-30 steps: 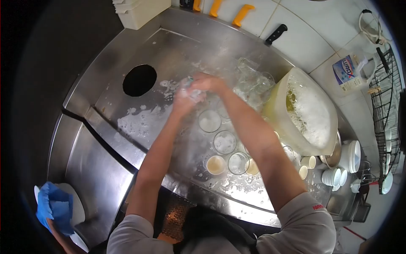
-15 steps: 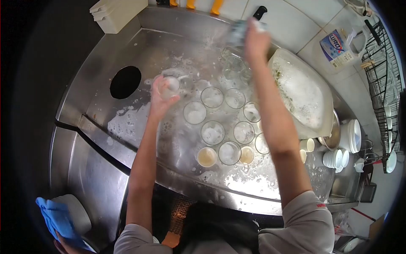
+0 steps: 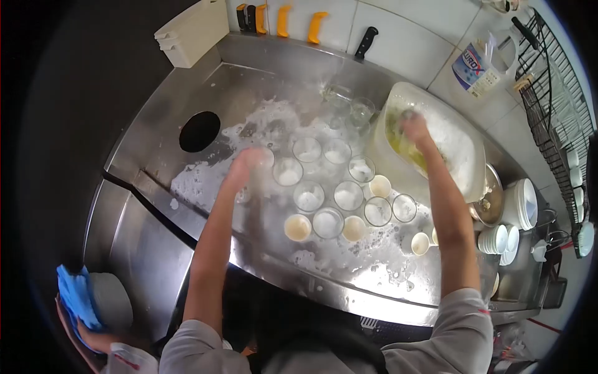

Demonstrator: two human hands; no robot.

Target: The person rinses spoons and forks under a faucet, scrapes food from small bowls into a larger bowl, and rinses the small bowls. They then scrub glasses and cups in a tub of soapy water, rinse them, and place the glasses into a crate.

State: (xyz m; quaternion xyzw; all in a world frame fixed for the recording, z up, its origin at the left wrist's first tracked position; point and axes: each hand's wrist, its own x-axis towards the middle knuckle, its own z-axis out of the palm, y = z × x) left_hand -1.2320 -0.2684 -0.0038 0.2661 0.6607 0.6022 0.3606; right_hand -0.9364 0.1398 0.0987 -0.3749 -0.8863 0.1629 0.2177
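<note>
My left hand (image 3: 248, 163) is closed round a glass (image 3: 266, 158), left of the rows of soapy glasses (image 3: 308, 196) on the wet steel counter (image 3: 261, 206). Blurred by motion, my right hand (image 3: 413, 126) is inside the pale plastic tub (image 3: 380, 149), which holds suds and yellowish water. Something dark and small shows at its fingertips, too smeared to name. Cream cups (image 3: 298, 228) stand among the glasses. More clear glasses (image 3: 361, 111) are near the back wall, left of the tub.
A round hole (image 3: 199, 131) opens at the left of the counter. Knives (image 3: 367, 42) hang on the wall. A detergent jug (image 3: 476, 70) and wire rack (image 3: 548, 118) are at right. A co-worker's hand (image 3: 99, 340) is beside a blue cloth (image 3: 76, 297) and plates.
My right hand has moved from above the back glasses down into the tub. My left hand still holds a glass, now beside the rows. The blue sponge-like item seen at my right hand no longer shows.
</note>
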